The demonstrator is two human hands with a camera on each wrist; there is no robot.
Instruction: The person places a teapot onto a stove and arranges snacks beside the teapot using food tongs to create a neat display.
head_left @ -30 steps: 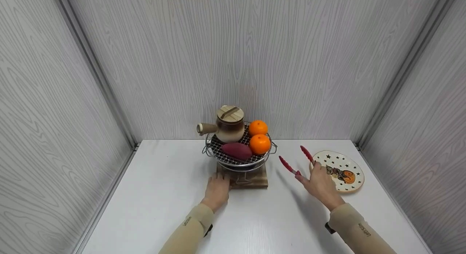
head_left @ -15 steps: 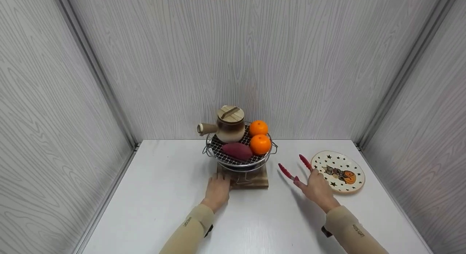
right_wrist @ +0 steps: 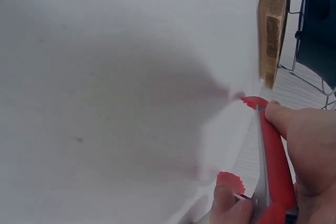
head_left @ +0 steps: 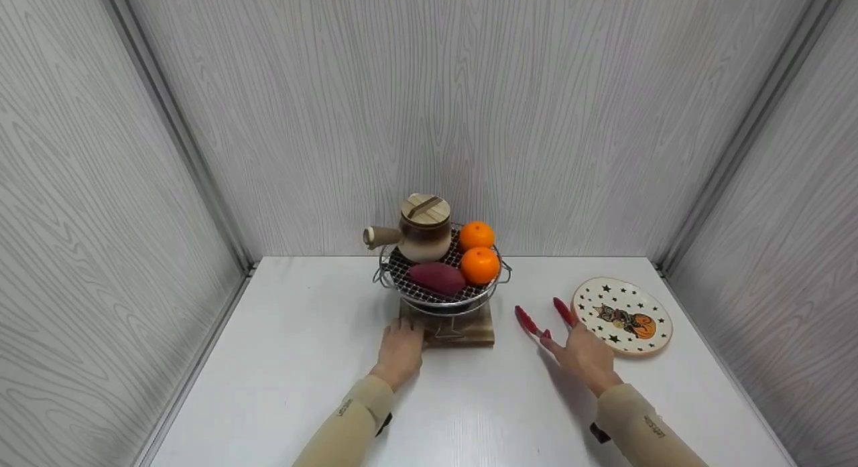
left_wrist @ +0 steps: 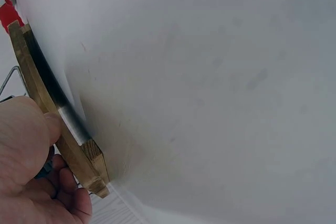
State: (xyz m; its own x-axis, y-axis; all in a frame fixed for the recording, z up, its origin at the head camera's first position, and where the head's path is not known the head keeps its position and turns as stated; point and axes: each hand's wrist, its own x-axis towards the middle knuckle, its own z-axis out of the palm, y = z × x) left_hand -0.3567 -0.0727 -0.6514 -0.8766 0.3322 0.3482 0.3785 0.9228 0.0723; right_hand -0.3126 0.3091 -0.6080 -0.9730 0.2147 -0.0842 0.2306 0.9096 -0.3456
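Note:
My left hand (head_left: 400, 353) grips the left front part of a wooden board (head_left: 474, 333); in the left wrist view the thumb (left_wrist: 51, 127) lies against the board's edge. On the board stands a small round wire grill (head_left: 417, 294). Its mesh bears a purple sweet potato (head_left: 437, 278), two oranges (head_left: 479, 265) and a brown side-handled pot (head_left: 423, 244) with a wooden lid. My right hand (head_left: 587, 360) holds red-tipped tongs (head_left: 526, 319) low over the table, right of the board. The tongs' arms are spread, with nothing between their tips.
A cream plate (head_left: 653, 299) with stars and a pumpkin picture lies at the right, just beyond the tongs. The white table (head_left: 301, 319) meets a grey wood-grain wall (head_left: 322, 152) close behind the grill, with side walls left and right.
The right hand has lowered the spread tongs toward the tabletop, moving slightly left and nearer to me, away from over the plate. The left hand has stayed on the board.

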